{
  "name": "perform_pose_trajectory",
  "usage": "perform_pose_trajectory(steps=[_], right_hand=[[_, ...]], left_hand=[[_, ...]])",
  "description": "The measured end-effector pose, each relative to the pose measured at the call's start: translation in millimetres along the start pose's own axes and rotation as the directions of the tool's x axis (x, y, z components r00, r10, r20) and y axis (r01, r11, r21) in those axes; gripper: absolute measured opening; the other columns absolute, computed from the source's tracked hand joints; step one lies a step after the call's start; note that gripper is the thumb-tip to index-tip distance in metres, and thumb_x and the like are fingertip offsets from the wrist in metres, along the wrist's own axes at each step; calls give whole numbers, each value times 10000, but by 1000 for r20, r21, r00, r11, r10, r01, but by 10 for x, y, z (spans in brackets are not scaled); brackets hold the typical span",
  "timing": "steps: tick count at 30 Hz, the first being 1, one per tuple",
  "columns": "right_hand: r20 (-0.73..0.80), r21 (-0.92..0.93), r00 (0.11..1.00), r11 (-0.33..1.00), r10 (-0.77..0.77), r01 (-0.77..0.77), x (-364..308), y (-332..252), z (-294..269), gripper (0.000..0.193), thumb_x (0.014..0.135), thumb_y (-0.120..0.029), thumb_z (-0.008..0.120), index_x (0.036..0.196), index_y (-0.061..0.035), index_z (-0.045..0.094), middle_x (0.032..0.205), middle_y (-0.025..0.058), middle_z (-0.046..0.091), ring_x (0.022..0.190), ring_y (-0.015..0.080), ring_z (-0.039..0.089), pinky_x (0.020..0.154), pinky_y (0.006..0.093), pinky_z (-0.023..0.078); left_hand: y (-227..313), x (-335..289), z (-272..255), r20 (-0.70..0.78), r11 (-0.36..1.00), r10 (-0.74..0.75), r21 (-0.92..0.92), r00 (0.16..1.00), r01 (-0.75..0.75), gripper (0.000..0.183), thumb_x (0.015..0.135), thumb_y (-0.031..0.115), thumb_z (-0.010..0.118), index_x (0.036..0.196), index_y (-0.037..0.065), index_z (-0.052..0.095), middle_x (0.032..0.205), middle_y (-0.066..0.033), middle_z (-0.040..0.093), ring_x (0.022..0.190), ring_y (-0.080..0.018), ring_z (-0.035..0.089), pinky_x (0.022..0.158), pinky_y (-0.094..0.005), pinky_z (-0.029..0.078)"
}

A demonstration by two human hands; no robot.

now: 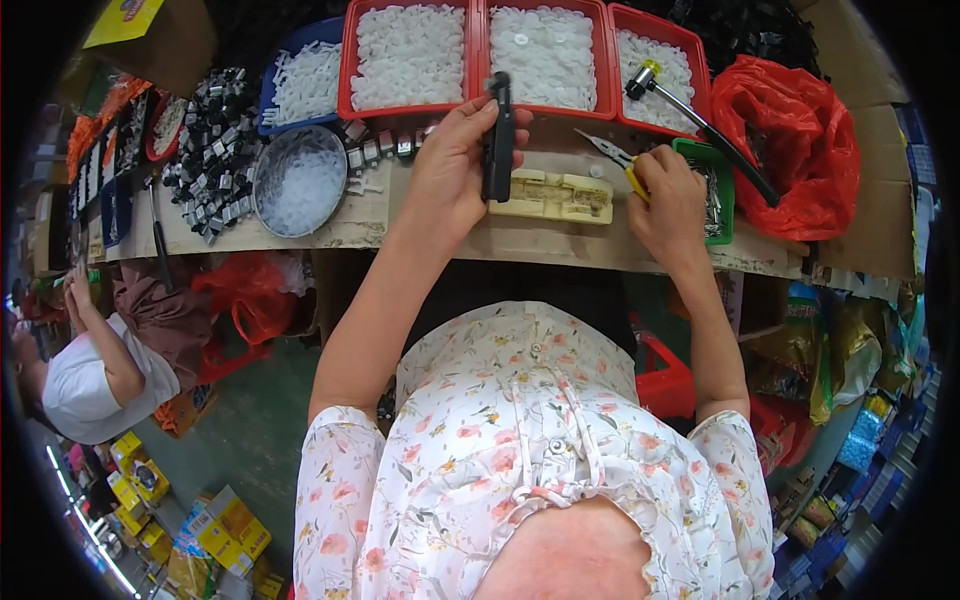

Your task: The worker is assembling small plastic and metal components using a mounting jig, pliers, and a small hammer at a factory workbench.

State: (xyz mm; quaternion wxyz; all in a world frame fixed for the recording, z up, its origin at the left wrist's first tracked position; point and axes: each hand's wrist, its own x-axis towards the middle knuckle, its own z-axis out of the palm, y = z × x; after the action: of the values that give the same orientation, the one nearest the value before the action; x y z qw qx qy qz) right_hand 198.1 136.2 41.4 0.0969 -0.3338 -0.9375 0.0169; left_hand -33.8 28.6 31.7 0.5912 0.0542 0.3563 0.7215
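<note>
hard to make out under the right hand (pixel 668 195), closed beside yellow-handled pliers (pixel 620 160) and a green tray of small metal parts (pixel 718 190); left hand (pixel 452 170) gripping a long black plastic part (pixel 499 140) upright over a cream mould block (pixel 553 195) on the desk (pixel 330 225), before red bins of white plastic pieces (pixel 545 55).

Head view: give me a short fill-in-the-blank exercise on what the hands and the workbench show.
1. The left hand holds a long ____ part upright.
2. The right hand grips pliers with ____ handles.
3. Under the black part lies a cream ____.
4. The hammer rests across a ____ tray.

Missing words: black; yellow; block; red
</note>
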Motion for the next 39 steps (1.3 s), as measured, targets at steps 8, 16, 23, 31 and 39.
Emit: perform_pose_trajectory(steps=[8, 16, 23, 31, 39], right_hand=[[-145, 502, 989, 863, 22, 54, -7, -157, -120, 263, 768, 110, 499, 969, 39, 652, 1132, 145, 619, 915, 305, 643, 778, 363, 484], [-124, 618, 992, 782, -6, 82, 63, -267, -226, 311, 808, 106, 471, 1063, 63, 643, 1126, 158, 610, 944, 268, 642, 823, 323, 484], [-57, 596, 998, 801, -31, 59, 26, -198, -230, 165, 774, 125, 469, 906, 80, 558, 967, 167, 553, 785, 302, 605, 704, 344, 472], [-104, 569, 981, 799, -164, 194, -8, -162, -255, 125, 715, 141, 509, 809, 60, 497, 912, 185, 545, 742, 356, 567, 649, 363, 458], [-145, 538, 937, 769, -318, 345, -76, -177, -305, 136, 685, 122, 562, 778, 58, 486, 919, 190, 566, 750, 369, 567, 667, 372, 477]], left_hand=[[-6, -42, 62, 162, 989, 28, 138, 986, -51, 253, 1008, 198, 595, 1193, 24, 579, 980, -85, 663, 761, -137, 630, 669, -271, 529], [-72, -248, 120, 508, 154, 471, 758, 721, -634, 447, 864, 56, 731, 1294, 7, 623, 1013, -92, 641, 900, -182, 608, 800, -285, 485], [-118, -253, 133, 533, 61, 414, 792, 738, -607, 442, 853, 46, 737, 1283, 8, 640, 998, -99, 649, 875, -177, 616, 819, -280, 488], [-80, -210, 22, 377, 886, -210, 463, 902, 13, 382, 1015, 302, 599, 1189, -35, 646, 889, -57, 652, 758, -107, 593, 685, -240, 483], [-70, -349, -44, 521, 864, -489, 178, 699, 471, 414, 997, 357, 599, 998, -56, 628, 690, -70, 580, 521, -135, 504, 441, -260, 381]])
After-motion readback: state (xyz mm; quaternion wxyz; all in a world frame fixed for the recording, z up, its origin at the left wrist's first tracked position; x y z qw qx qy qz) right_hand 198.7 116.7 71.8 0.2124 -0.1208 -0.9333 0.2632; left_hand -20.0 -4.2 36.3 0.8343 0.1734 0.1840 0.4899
